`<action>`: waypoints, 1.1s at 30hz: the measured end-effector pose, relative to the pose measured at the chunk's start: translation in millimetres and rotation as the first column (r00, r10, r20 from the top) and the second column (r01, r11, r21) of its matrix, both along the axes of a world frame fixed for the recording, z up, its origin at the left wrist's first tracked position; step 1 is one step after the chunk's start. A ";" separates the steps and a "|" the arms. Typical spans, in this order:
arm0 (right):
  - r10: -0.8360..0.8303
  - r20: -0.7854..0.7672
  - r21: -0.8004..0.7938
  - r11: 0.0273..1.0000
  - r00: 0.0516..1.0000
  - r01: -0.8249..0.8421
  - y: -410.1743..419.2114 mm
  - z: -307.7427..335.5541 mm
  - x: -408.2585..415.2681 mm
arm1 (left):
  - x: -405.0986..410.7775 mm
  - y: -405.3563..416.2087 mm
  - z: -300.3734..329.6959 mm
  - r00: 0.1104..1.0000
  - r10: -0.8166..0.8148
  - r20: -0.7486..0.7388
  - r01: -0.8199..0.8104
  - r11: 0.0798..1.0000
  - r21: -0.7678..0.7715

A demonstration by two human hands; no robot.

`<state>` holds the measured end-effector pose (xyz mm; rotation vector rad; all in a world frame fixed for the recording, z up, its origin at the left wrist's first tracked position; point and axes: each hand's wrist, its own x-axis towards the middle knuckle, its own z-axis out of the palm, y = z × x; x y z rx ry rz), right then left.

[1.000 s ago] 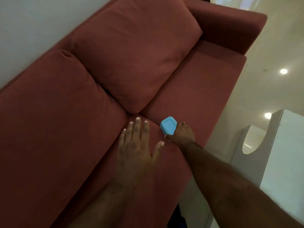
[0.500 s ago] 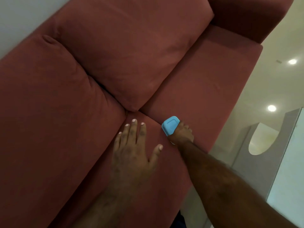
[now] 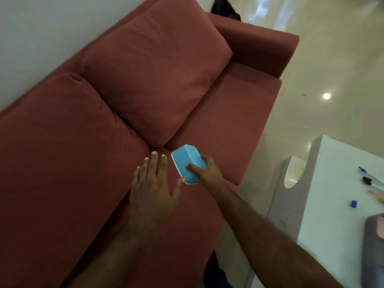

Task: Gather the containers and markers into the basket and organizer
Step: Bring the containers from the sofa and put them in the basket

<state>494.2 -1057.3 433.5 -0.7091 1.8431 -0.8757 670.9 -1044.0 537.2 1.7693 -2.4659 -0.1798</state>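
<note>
A small light-blue container (image 3: 187, 162) is in my right hand (image 3: 205, 171), thumb on one side and fingers round the other, just above the red sofa seat (image 3: 224, 121). My left hand (image 3: 153, 179) lies flat on the seat beside it, fingers spread and straight, its thumb near the container's lower edge. Several markers (image 3: 372, 183) lie on the white table (image 3: 332, 204) at the right. A grey basket (image 3: 372, 246) shows partly at the right edge.
Two red back cushions (image 3: 149, 80) lean against the sofa back, and the armrest (image 3: 259, 46) closes the far end. A glossy cream floor (image 3: 332, 69) separates the sofa from the white table. A small blue cap (image 3: 353, 203) lies on the table.
My right hand has lifted the blue container and turned it, so more of it shows. The left hand stays flat on the seat. The view has swung to take in the table.
</note>
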 end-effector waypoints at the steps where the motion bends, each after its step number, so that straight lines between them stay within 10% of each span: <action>1: -0.022 0.038 -0.025 0.999 0.999 0.023 10.8 15.1 4.1 | 5.4 9.2 7.8 1.000 -0.001 -0.012 0.001 1.000 -0.005; 10: -0.046 0.426 -0.030 0.997 0.903 0.065 154.1 167.8 57.7 | 97.1 127.1 89.2 0.996 -0.071 -0.059 0.066 0.995 -0.075; 17: -0.130 0.678 -0.019 0.981 0.724 0.194 280.0 224.3 109.5 | 129.4 214.4 143.1 0.968 -0.091 -0.235 0.132 0.977 0.167; 24: -0.058 0.738 -0.016 0.995 0.672 0.103 362.0 235.4 90.4 | 102.3 268.6 157.5 0.667 0.052 -0.743 0.285 0.904 0.318; 33: -0.177 0.584 -0.021 0.972 0.792 0.233 442.9 231.2 46.4 | 43.6 320.0 147.3 0.565 0.185 -0.804 0.342 0.835 0.432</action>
